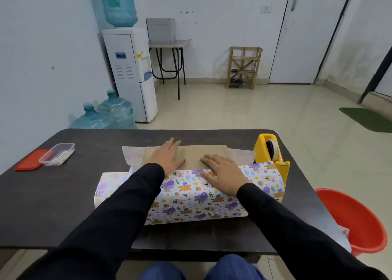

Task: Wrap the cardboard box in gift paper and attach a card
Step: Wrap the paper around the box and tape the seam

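A brown cardboard box [194, 155] lies on the dark table [63, 205], resting on a sheet of gift paper [191, 197] printed with purple octopuses and bears. The near side of the paper is folded up over the box's front and onto its top. My left hand [167, 155] lies flat on the bare top of the box, fingers straight. My right hand [222, 173] presses flat on the paper's folded edge, fingertips reaching onto the cardboard. The white back of the paper sticks out beyond the box at the far left and right.
A yellow tape dispenser [272, 152] stands right of the box, touching the paper. A clear plastic container [57, 154] and its red lid [31, 160] sit at the table's left. A red bucket [352, 218] stands on the floor at right.
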